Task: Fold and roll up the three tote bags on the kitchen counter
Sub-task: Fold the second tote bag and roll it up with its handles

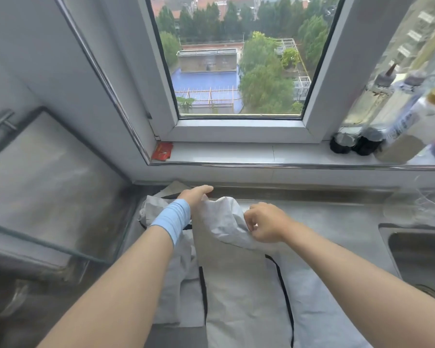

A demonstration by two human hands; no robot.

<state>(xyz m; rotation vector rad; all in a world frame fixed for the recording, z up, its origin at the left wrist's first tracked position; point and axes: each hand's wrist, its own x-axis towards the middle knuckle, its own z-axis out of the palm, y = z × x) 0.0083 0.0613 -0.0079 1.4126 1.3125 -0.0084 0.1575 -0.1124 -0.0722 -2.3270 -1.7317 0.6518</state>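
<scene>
Two hands lift the far end of a white, black-trimmed tote bag (pixel 236 285): the left hand (pixel 195 195) clamps one puckered corner under its thumb, and the right hand (pixel 264 223) pinches the other in curled fingers. The rest of the bag lies flat on the counter (pixel 337 217), nearer the person than the fingers. Crumpled white bags (pixel 152 208) bunch into the counter's corner beside the left fingers, bare steel runs from the right fingers to the sink (pixel 412 249), and the window sill (pixel 236 153) stands beyond both.

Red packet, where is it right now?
Head view, left of centre: the red packet lies on the windowsill, at its left end beside the window frame.
</scene>
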